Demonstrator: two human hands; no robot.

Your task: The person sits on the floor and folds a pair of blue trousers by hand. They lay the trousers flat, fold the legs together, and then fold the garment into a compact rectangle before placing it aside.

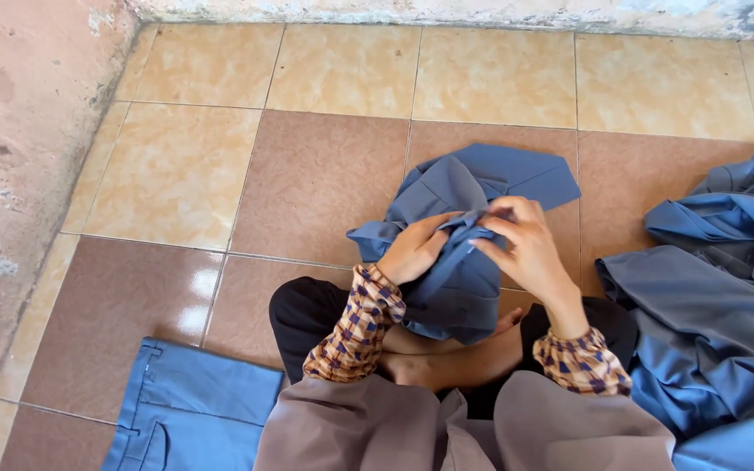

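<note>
I sit cross-legged on a tiled floor with a grey-blue garment (pixel 473 187) bunched in front of me, partly on my lap and partly spread on the tiles. My left hand (pixel 414 249) pinches a fold of it from the left. My right hand (pixel 527 244) grips the same fold from the right, fingers curled over the cloth. Both hands meet at the middle of the garment. My sleeves are checked orange and dark blue.
A heap of blue and grey garments (pixel 717 296) lies on the floor at my right. A flat lighter-blue garment (pixel 189 406) lies at the lower left. A stained pink wall (pixel 19 174) runs along the left; another wall (pixel 482 10) borders the far side.
</note>
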